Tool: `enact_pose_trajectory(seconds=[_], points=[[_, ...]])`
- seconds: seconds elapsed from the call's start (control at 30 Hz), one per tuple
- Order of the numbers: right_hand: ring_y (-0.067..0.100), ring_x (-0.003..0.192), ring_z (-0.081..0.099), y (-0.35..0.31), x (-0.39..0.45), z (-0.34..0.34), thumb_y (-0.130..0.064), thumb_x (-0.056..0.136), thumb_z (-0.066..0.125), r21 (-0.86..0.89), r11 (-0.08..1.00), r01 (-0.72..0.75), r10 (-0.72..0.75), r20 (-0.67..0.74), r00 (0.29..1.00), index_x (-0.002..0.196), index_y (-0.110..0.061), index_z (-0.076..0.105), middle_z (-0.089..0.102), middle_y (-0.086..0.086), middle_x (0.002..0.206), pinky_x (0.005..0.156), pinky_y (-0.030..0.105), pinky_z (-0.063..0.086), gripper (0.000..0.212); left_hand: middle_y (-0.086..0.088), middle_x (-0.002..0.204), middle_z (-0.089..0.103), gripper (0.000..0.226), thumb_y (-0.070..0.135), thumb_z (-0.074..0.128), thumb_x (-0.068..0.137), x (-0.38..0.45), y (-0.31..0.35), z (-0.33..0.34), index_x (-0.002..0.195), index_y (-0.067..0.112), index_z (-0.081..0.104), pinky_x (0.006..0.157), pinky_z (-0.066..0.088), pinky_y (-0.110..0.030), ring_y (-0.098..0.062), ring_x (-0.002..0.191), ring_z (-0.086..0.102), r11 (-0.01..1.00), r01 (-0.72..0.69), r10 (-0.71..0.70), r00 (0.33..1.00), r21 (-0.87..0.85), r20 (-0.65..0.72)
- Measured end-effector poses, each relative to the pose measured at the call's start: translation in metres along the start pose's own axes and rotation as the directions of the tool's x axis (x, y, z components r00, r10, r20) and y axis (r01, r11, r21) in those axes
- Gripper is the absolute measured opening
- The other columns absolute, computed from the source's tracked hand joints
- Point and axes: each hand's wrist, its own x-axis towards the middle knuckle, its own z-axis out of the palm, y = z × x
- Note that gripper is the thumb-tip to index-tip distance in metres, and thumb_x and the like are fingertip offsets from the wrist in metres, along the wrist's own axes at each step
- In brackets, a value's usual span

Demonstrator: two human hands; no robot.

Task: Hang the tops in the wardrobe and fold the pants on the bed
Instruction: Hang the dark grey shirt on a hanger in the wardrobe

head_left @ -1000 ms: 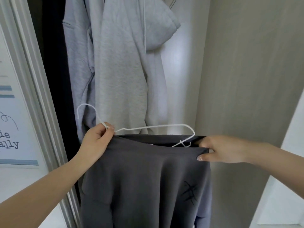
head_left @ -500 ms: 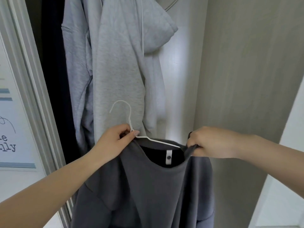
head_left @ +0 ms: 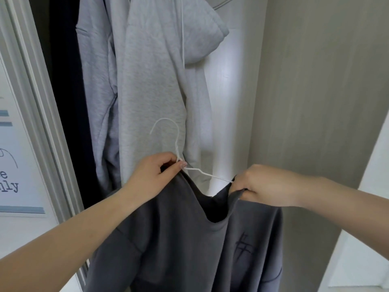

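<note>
A dark grey sweatshirt with a black mark on its chest hangs from a white wire hanger in front of the open wardrobe. My left hand pinches the hanger's neck just below the hook, together with the sweatshirt's left shoulder. My right hand grips the neckline at the right end of the hanger, whose right arm shows bare between the two hands. The hook points up and to the left and hangs on nothing.
A light grey hoodie hangs in the wardrobe right behind the hanger, with a dark garment to its left. The wardrobe's door frame stands at left and a beige panel at right.
The hanger has turned from lying flat to hook-up, and its arms have slid inside the neckline. Both hands rose slightly and the right hand moved onto the neckline at the hanger's end.
</note>
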Motion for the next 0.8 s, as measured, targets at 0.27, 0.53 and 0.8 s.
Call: enact_pose_trajectory(seconds=[0.27, 0.53, 0.8], points=[[0.007, 0.083, 0.059, 0.035, -0.023, 0.005, -0.032, 0.094, 0.054, -0.018, 0.991, -0.134, 0.135, 0.040, 0.990, 0.097, -0.019, 0.069, 0.067, -0.008, 0.092, 0.076, 0.025, 0.044, 0.021, 0.025, 0.089, 0.068, 0.019, 0.021, 0.062, 0.090, -0.013, -0.027, -0.023, 0.087, 0.039, 0.067, 0.078, 0.043, -0.006, 0.004, 0.086, 0.063, 0.999, 0.051, -0.051, 0.995, -0.001, 0.087], [0.000, 0.066, 0.050, 0.028, -0.033, 0.002, -0.020, 0.088, 0.065, 0.550, 0.834, -0.041, 0.113, -0.097, 0.989, 0.143, -0.046, 0.026, 0.058, -0.012, 0.082, 0.065, 0.011, 0.038, 0.072, 0.022, 0.085, 0.066, 0.030, 0.018, 0.056, 0.094, 0.001, -0.044, -0.016, 0.080, 0.044, 0.062, 0.077, 0.039, -0.006, 0.002, 0.083, 0.059, 0.996, 0.076, -0.073, 0.996, -0.052, 0.047], [0.006, 0.065, 0.056, -0.006, -0.053, -0.033, -0.007, 0.082, 0.061, 0.999, 0.012, 0.051, -0.118, -0.049, 0.992, 0.113, -0.009, 0.066, 0.057, -0.005, 0.071, 0.065, 0.017, 0.048, 0.031, 0.025, 0.085, 0.069, 0.021, 0.018, 0.059, 0.093, 0.051, -0.017, 0.011, 0.087, 0.036, 0.067, 0.077, 0.040, -0.002, 0.013, 0.084, 0.059, 0.913, 0.150, -0.137, 0.989, -0.379, 0.061]])
